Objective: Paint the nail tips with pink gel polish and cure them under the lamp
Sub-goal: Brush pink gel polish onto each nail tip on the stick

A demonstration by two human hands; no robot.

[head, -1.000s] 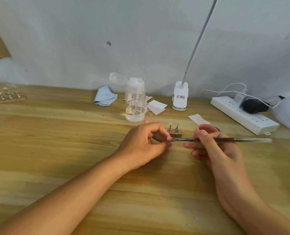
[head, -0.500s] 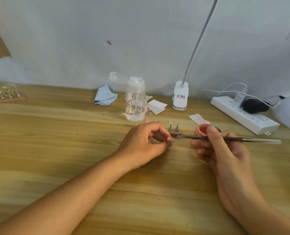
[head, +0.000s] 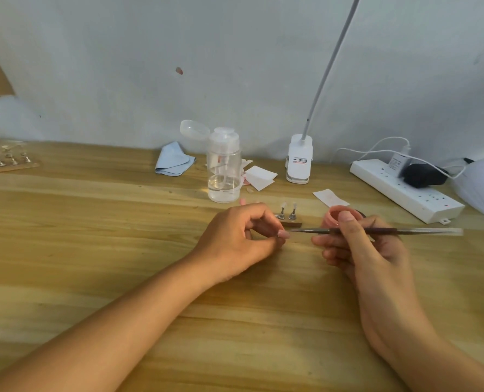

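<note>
You are pinching a pink nail tip (head: 284, 234) between the curled thumb and fingers of your left hand (head: 235, 240), low over the wooden table (head: 93, 222). Your right hand (head: 372, 256) is gripping a thin brush (head: 421, 230), holding it level with its point just beside the nail tip; whether they are touching is unclear. The pink gel pot (head: 334, 219) is sitting just behind your right thumb. A small stand (head: 288, 219) is carrying two tips behind your hands, with a clear pump bottle (head: 223, 171), lamp base (head: 299, 159) and power strip (head: 404, 193) sitting further back.
</note>
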